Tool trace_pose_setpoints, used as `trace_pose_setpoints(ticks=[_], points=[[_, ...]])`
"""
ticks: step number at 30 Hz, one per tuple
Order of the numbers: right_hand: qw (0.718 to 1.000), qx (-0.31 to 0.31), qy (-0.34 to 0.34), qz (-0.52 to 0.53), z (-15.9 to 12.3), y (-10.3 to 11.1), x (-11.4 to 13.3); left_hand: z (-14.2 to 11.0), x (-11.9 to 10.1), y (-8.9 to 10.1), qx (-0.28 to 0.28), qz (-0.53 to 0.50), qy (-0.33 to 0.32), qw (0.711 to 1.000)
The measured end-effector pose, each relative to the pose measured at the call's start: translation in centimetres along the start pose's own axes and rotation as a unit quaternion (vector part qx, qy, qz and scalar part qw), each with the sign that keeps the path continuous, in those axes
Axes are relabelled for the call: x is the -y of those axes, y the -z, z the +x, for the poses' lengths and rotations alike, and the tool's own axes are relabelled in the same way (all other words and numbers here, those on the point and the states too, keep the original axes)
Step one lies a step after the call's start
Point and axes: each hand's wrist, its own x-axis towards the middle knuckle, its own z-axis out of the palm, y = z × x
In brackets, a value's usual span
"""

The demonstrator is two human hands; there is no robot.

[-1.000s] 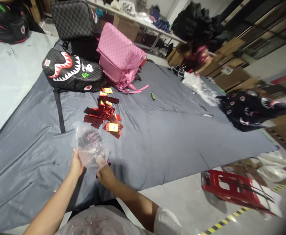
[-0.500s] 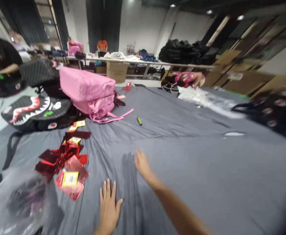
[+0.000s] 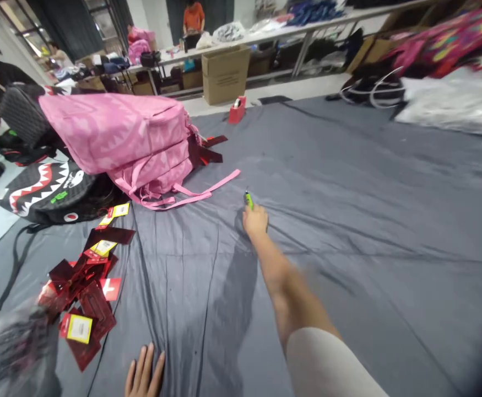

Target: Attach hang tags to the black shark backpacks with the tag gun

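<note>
My right hand [image 3: 255,220] reaches far forward, its fingers closed round the near end of a small green box cutter [image 3: 248,199]. The cutter's far end sticks out ahead of the fingers, low over the grey cloth [image 3: 340,209]. My left hand [image 3: 145,372] lies flat on the cloth at the bottom edge, fingers stretched out and holding nothing; its wrist is out of view. Left of it lies a heap of dark red tags [image 3: 96,303] with yellow-edged labels.
A pink backpack [image 3: 129,132] lies beyond the tags, beside a black shark-mouth backpack [image 3: 46,190]. Farther back are a red tape dispenser [image 3: 237,110] and a cardboard box [image 3: 225,74]. Clear plastic [image 3: 451,102] lies far right, a bagged item [image 3: 13,347] near left. A co-worker stands far left.
My right hand has moved forward and closed on the box cutter, which lay loose on the cloth before. My left hand stays flat, now lower in view. The view has tilted down.
</note>
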Motion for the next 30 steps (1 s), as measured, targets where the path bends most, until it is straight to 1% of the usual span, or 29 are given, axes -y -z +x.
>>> trace_pose_setpoints(ticks=[1, 2, 3, 5, 6, 7, 8, 9, 10, 11, 12, 13, 14, 15, 16, 17, 18, 19, 20, 21, 22, 23, 24, 25, 26, 27, 28, 29, 30], points=[[0.999, 0.000, -0.008, 0.038, -0.7, 0.0, 0.0, 0.4, 0.0, 0.8, 0.020, -0.018, -0.012, 1.000], [0.997, 0.001, -0.016, 0.077, -2.1, 0.3, 0.1, 0.8, 0.0, 1.6, 0.039, -0.037, -0.021, 0.998], [0.994, 0.001, -0.022, 0.111, -4.3, 0.9, 0.2, 1.1, 0.0, 2.4, 0.055, -0.051, -0.023, 0.997], [0.975, 0.015, -0.035, 0.221, -10.4, 3.3, 0.3, 1.1, 0.0, 3.2, 0.066, -0.060, -0.014, 0.996], [0.957, 0.025, -0.039, 0.286, -14.1, 5.0, 0.4, 0.9, 0.2, 3.3, 0.065, -0.060, -0.012, 0.996], [0.884, 0.069, -0.059, 0.458, -18.1, 7.0, 0.5, 0.6, 0.3, 3.2, 0.063, -0.063, -0.012, 0.996], [0.807, 0.114, -0.084, 0.574, -22.1, 9.2, 0.6, 0.5, 0.6, 3.1, 0.063, -0.069, -0.011, 0.996], [0.742, 0.146, -0.102, 0.647, -26.1, 11.5, 0.8, 0.5, 0.7, 3.1, 0.066, -0.079, -0.007, 0.995], [0.683, 0.176, -0.111, 0.700, -29.8, 13.9, 1.2, 0.9, 0.8, 3.4, 0.073, -0.095, 0.003, 0.993], [0.653, 0.195, -0.113, 0.723, -33.3, 16.4, 1.6, 1.6, 0.6, 4.1, 0.088, -0.115, 0.027, 0.989], [0.643, 0.205, -0.107, 0.730, -36.6, 18.9, 2.1, 2.4, 0.1, 5.3, 0.112, -0.141, 0.066, 0.981], [0.648, 0.206, -0.096, 0.727, -39.7, 21.3, 2.6, 3.4, -0.7, 6.9, 0.141, -0.176, 0.100, 0.969], [0.662, 0.200, -0.084, 0.717, -42.6, 23.5, 3.1, 4.4, -1.9, 9.0, 0.175, -0.214, 0.155, 0.949], [0.681, 0.186, -0.076, 0.704, -45.5, 25.4, 3.6, 5.3, -3.4, 11.3, 0.206, -0.276, 0.182, 0.921], [0.700, 0.166, -0.073, 0.691, -48.4, 26.9, 4.0, 6.0, -5.1, 13.9, 0.218, -0.356, 0.159, 0.895], [0.716, 0.144, -0.073, 0.679, -51.3, 28.0, 4.4, 6.3, -7.2, 16.4, 0.220, -0.399, 0.117, 0.882], [0.726, 0.120, -0.078, 0.673, -54.2, 28.7, 4.6, 6.2, -9.5, 19.0, 0.222, -0.435, 0.075, 0.870], [0.729, 0.094, -0.087, 0.672, -57.3, 28.9, 4.7, 5.6, -12.0, 21.5, 0.226, -0.471, 0.031, 0.852], [0.726, 0.068, -0.100, 0.677, -60.4, 28.8, 4.6, 4.4, -14.5, 23.9, 0.236, -0.519, -0.023, 0.821], [0.718, 0.045, -0.114, 0.686, -63.6, 28.4, 4.5, 2.6, -17.0, 26.2, 0.249, -0.613, -0.086, 0.745], [0.704, 0.026, -0.129, 0.698, -66.7, 27.7, 4.2, 0.4, -19.2, 28.3, 0.270, -0.671, -0.138, 0.677], [0.688, 0.013, -0.144, 0.712, -69.8, 26.8, 3.8, -2.3, -21.0, 30.2, 0.307, -0.700, -0.174, 0.621], [0.669, 0.006, -0.156, 0.726, -72.8, 25.8, 3.3, -5.2, -22.4, 31.7, 0.353, -0.710, -0.193, 0.578], [0.654, 0.003, -0.167, 0.738, -75.6, 24.8, 2.7, -8.0, -23.4, 32.9, 0.404, -0.697, -0.197, 0.558], [0.644, 0.000, -0.179, 0.744, -78.2, 23.8, 2.1, -10.7, -24.1, 33.6, 0.453, -0.675, -0.189, 0.551], [0.643, -0.006, -0.193, 0.741, -80.6, 22.9, 1.3, -13.1, -24.6, 34.0, 0.493, -0.652, -0.176, 0.549], [0.654, -0.018, -0.211, 0.726, -82.7, 22.2, 0.4, -15.2, -25.2, 34.1, 0.521, -0.633, -0.165, 0.549], [0.682, -0.033, -0.229, 0.694, -84.6, 21.6, -0.7, -17.0, -26.0, 33.9, 0.538, -0.621, -0.158, 0.547], [0.717, -0.052, -0.243, 0.651, -86.3, 21.4, -1.9, -18.5, -27.0, 33.7, 0.547, -0.615, -0.157, 0.546]])
